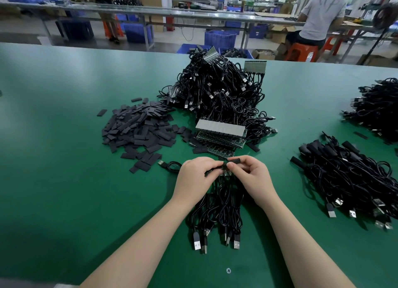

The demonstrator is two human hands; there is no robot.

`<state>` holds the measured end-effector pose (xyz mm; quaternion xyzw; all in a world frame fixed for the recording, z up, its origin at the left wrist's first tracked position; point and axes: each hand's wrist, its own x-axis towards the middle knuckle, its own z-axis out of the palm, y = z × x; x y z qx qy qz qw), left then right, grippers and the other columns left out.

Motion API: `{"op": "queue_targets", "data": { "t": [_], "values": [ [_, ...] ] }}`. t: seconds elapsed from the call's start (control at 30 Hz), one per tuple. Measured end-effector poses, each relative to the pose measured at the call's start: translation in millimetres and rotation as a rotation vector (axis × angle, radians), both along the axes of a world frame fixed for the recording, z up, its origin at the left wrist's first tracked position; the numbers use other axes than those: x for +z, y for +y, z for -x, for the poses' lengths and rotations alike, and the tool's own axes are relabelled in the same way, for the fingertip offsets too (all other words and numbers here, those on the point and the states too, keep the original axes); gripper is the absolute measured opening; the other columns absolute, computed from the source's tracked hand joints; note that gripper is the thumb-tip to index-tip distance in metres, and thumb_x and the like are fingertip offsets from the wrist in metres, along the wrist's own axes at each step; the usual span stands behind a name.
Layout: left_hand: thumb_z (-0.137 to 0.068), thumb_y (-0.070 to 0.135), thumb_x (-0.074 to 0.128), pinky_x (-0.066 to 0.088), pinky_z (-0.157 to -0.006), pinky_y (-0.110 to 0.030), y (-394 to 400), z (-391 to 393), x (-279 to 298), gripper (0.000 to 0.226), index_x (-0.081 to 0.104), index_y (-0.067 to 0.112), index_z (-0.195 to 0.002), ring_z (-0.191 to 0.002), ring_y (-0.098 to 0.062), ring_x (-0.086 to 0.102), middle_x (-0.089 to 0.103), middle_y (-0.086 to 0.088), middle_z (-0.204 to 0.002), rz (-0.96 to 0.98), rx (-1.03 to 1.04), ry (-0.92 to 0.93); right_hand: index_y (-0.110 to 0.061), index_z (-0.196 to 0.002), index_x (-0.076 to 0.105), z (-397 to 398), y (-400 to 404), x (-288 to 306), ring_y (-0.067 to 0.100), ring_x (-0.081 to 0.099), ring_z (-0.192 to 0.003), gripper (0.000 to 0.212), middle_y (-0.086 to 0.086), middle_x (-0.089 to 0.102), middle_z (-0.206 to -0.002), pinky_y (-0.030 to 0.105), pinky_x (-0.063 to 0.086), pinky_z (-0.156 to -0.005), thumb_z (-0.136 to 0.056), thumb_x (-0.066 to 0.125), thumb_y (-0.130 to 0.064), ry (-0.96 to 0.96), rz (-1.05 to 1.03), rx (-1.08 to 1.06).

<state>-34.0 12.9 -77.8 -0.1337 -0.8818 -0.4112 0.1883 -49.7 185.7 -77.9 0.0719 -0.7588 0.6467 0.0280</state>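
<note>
1. Past the far edge of the desk, a blue plastic crate (238, 52) holds a tangle of black cables. A second blue plastic crate (219, 39) stands behind it, and what it holds cannot be told. An open brown cardboard box (263, 54) sits just beside the first.
2. The left hand (193, 177) and right hand (253, 178) meet near the middle of the green desk (64, 158). Both pinch a short black tube sleeve (232, 162) between thumb and curled fingers.
3. The sleeve is held just above the desk, over the top end of a bundle of black USB cables (217, 214). The bundle lies between the forearms with its plugs towards the person.
4. To the left lies a loose pile of flat black sleeves (137, 128). Behind the hands is a stack of green circuit board strips (219, 134), and beyond it a large heap of black cables (219, 92).
5. To the right lies a pile of sleeved black cables (349, 180).
6. The room is a workshop with long benches. A person in a grey shirt (323, 14) sits on an orange plastic stool (301, 51), back turned.
</note>
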Motion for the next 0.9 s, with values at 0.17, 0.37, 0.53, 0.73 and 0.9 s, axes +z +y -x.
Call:
{"op": "queue_targets", "data": {
  "t": [0.17, 0.37, 0.53, 0.73, 0.9],
  "values": [
    [-0.086, 0.028, 0.072, 0.049, -0.092, -0.041, 0.9, -0.9, -0.1, 0.030, 0.072, 0.021, -0.115, -0.099, -0.010, 0.064, 0.073, 0.007, -0.104, -0.010, 0.000, -0.030, -0.023, -0.089, 0.073, 1.2, -0.6, 0.1, 0.001, 0.065, -0.067, 0.009, -0.005, 0.075, -0.070, 0.013, 0.050, -0.068, -0.086, 0.076, -0.016, -0.012, -0.023, 0.012],
    [-0.085, 0.037, 0.073, 0.050, -0.090, -0.037, 1.1, -3.4, 0.3, 0.027, 0.076, 0.024, -0.108, -0.095, -0.005, 0.066, 0.074, 0.009, -0.102, 0.005, 0.029, -0.016, -0.023, -0.089, 0.074, -0.3, 0.6, -0.1, 0.002, 0.068, -0.069, 0.006, -0.003, 0.076, -0.075, 0.013, 0.051, -0.067, -0.087, 0.075, -0.017, -0.022, -0.011, 0.021],
    [-0.089, 0.024, 0.069, 0.050, -0.092, -0.039, 2.9, -3.8, 0.2, 0.028, 0.072, 0.023, -0.116, -0.102, -0.007, 0.065, 0.073, 0.008, -0.109, 0.069, -0.030, 0.004, -0.025, -0.084, 0.074, -2.7, 0.8, 0.8, 0.005, 0.063, -0.064, 0.008, -0.001, 0.073, -0.069, 0.015, 0.051, -0.064, -0.088, 0.075, -0.018, -0.022, 0.037, -0.017],
    [-0.082, 0.033, 0.075, 0.051, -0.086, -0.019, -0.2, -4.2, -3.4, 0.019, 0.074, 0.034, -0.101, -0.093, 0.005, 0.063, 0.070, 0.024, -0.094, -0.118, 0.047, -0.085, -0.025, -0.084, 0.074, -2.1, 2.5, 2.0, 0.001, 0.054, -0.056, 0.007, -0.009, 0.065, -0.059, 0.012, 0.046, -0.059, -0.088, 0.074, -0.019, -0.026, 0.031, 0.013],
    [-0.079, 0.035, 0.076, 0.042, -0.076, -0.004, 0.0, -4.4, -3.1, 0.009, 0.075, 0.032, -0.087, -0.089, 0.008, 0.060, 0.063, 0.031, -0.079, -0.070, 0.083, -0.056, -0.023, -0.087, 0.074, -2.2, 2.0, 1.7, 0.000, 0.058, -0.059, 0.006, -0.008, 0.069, -0.062, 0.012, 0.048, -0.061, -0.088, 0.075, -0.016, -0.038, 0.031, 0.026]
  ]
}}
